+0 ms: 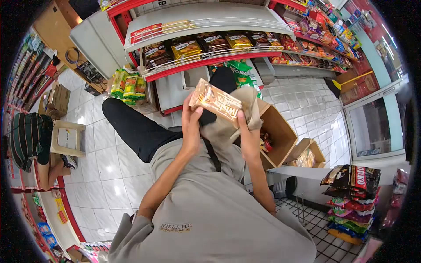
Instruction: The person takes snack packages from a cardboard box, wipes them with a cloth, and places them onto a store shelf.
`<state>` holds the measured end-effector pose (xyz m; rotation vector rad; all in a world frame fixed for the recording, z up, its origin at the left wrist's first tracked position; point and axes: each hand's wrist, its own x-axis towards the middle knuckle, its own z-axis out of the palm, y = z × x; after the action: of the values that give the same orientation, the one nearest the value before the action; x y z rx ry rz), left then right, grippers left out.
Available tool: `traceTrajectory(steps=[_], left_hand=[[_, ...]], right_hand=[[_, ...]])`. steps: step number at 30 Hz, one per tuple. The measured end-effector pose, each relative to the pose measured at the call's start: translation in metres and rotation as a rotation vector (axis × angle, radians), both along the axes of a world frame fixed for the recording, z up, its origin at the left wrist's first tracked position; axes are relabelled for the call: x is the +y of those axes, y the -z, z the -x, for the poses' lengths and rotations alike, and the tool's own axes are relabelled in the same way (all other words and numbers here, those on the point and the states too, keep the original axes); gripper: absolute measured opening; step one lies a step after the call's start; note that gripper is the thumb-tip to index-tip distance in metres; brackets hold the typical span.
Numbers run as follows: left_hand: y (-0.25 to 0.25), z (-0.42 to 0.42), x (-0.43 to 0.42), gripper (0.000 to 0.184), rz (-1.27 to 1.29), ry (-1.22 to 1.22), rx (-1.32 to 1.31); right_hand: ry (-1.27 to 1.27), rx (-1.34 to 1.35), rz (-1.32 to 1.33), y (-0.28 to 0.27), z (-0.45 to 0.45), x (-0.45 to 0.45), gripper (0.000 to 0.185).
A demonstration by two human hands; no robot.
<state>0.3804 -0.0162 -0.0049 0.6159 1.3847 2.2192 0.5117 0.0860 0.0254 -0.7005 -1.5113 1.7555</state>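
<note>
A light brown and white wafer packet [218,101] is held tilted above my lap, between both hands. My left hand [191,120] pinches its left end, thumb on the near edge. At the packet's right end, my right hand [248,131] grips the corner with its thumb on the front. A beige cloth [245,103] hangs right behind the packet and partly beside my right hand. Beyond the packet stands a shelf holding brown and yellow wafer packs [186,47], with red and yellow packets [147,33] on the level above.
An open cardboard box [283,136] stands right of my lap, near a smaller box [318,153]. Green and yellow packs [133,87] sit at the shelf's left. Another person [28,136] is at far left beside a beige stool [68,138]. Snack bags [353,182] stack at lower right.
</note>
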Motion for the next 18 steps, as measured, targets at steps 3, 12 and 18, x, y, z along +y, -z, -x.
traceTrajectory(steps=[3,12,18], left_hand=[[-0.002,0.003,-0.006,0.050,-0.079,0.152,-0.029],[0.002,-0.002,0.006,0.042,-0.098,-0.040,-0.292],[0.004,-0.012,-0.005,0.042,0.006,0.004,-0.086]], right_hand=[[-0.086,-0.063,-0.251,-0.003,-0.009,0.008,0.059],[0.124,-0.236,-0.397,0.037,-0.006,-0.021,0.057],[0.013,-0.300,-0.793,0.009,0.006,-0.034,0.057]])
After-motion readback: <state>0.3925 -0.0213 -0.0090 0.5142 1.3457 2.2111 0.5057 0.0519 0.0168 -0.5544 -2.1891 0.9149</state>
